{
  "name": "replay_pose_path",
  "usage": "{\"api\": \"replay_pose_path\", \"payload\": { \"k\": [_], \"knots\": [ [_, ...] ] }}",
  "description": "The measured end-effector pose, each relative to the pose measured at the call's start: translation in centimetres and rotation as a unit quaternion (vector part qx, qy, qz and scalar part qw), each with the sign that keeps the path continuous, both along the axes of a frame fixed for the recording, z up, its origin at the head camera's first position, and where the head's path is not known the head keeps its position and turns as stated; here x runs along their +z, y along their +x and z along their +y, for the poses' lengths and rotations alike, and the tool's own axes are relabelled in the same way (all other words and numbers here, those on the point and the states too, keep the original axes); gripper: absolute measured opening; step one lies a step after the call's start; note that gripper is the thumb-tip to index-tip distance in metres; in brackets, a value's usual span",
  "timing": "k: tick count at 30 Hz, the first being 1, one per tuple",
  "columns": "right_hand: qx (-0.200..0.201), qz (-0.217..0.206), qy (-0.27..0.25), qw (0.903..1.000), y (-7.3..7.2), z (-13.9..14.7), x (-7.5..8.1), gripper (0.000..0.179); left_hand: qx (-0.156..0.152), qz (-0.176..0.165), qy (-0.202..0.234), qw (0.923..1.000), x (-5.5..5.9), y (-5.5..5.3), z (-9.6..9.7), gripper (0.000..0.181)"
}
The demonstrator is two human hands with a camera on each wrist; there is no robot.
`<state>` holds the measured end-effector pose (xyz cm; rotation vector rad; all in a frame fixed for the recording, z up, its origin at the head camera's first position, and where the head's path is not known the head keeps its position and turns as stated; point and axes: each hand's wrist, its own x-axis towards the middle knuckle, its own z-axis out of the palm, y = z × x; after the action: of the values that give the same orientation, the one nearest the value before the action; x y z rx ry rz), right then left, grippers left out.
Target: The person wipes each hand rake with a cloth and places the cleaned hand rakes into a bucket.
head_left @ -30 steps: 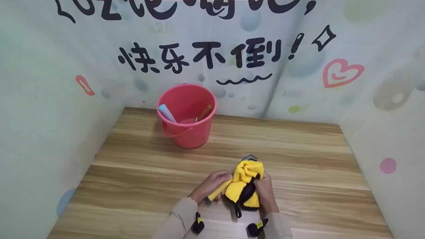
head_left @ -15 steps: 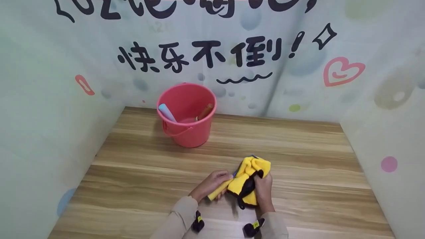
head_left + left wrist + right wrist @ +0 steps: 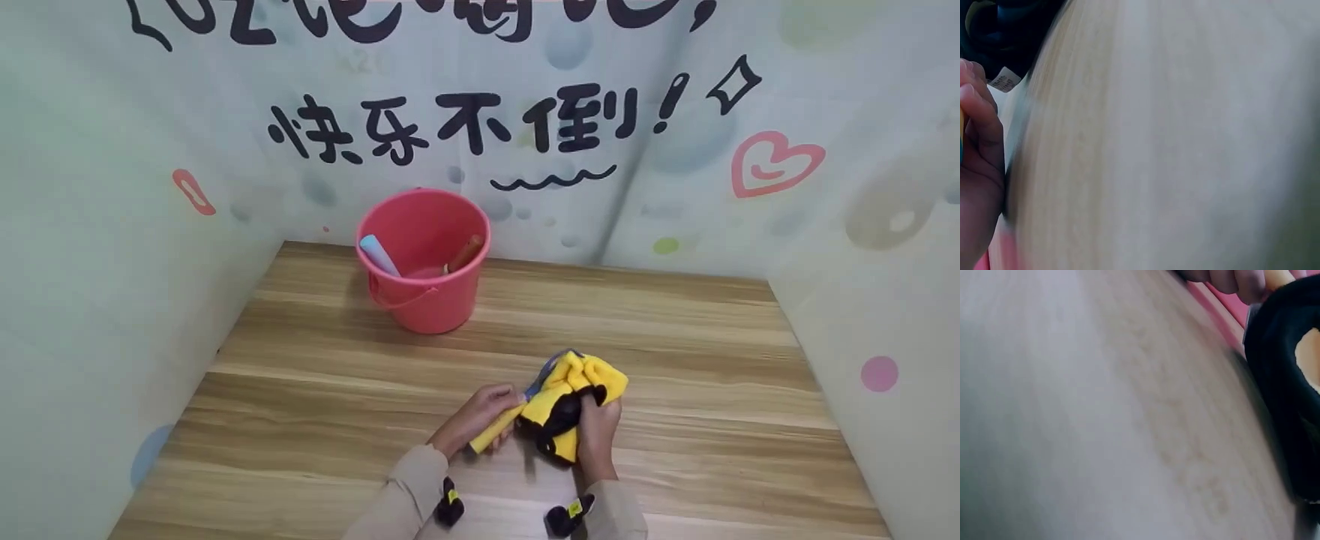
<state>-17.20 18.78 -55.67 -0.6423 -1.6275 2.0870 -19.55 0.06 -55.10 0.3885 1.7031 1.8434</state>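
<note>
My left hand (image 3: 487, 409) grips a yellow stick (image 3: 496, 430), shaped like a thick marker, which slants down toward me. In my right hand (image 3: 600, 431) is a bunched yellow cleaning cloth (image 3: 546, 409) with black trim and a blue-grey reverse side. The cloth's left edge meets the stick's upper end near my left fingers, and whether it wraps that end cannot be told. Only the curled left hand (image 3: 979, 163) shows at the edge of the left wrist view, beside a dark part of the cloth (image 3: 1005, 39). The right wrist view catches the cloth's black trim (image 3: 1275, 377).
A pink bucket (image 3: 439, 307) stands at the back, left of centre. Inside lean a light blue and lavender stick (image 3: 379, 255) and a brown stick (image 3: 463, 255). Printed fabric walls border the wooden tabletop (image 3: 675, 360) on three sides.
My right hand has turned and drawn the cloth slightly right, showing more of its blue edge beside the stick. The left hand and the stick have stayed in place.
</note>
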Motion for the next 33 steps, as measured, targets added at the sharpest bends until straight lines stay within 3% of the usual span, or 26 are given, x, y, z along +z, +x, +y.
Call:
{"api": "replay_pose_path", "payload": {
  "k": [3, 7, 12, 15, 21, 28, 33],
  "knots": [
    [-0.018, 0.009, -0.025, 0.9995, -0.1, 0.1, 0.0, 0.034, 0.01, -0.005, 0.004, 0.9999, -0.1, -0.1, 0.0, 0.03],
    [-0.023, 0.013, -0.101, 0.9945, 0.0, 0.7, 0.2, 0.031, 0.031, -0.013, 0.032, 0.9989, -0.3, -0.1, -0.1, 0.029],
    [0.034, -0.016, -0.148, 0.9883, 0.4, 1.8, 0.3, 0.034, 0.057, -0.022, 0.055, 0.9967, -0.5, -0.1, -0.2, 0.028],
    [0.079, -0.023, -0.14, 0.9868, 0.6, 2.2, 0.3, 0.036, 0.073, -0.031, 0.057, 0.9952, -0.4, -0.1, -0.3, 0.028],
    [0.121, -0.006, -0.117, 0.9858, 0.8, 2.8, 0.1, 0.045, 0.082, -0.037, 0.056, 0.9944, -0.4, -0.4, -0.1, 0.039],
    [0.171, -0.031, -0.032, 0.9843, 0.8, 2.7, 0.0, 0.036, 0.054, -0.004, 0.031, 0.998, -0.2, -0.2, 0.1, 0.037],
    [0.174, -0.037, 0.027, 0.9838, 0.6, 2.3, 0.1, 0.044, 0.004, 0.018, -0.012, 0.9998, 0.1, 0.2, 0.1, 0.031]
  ]
}}
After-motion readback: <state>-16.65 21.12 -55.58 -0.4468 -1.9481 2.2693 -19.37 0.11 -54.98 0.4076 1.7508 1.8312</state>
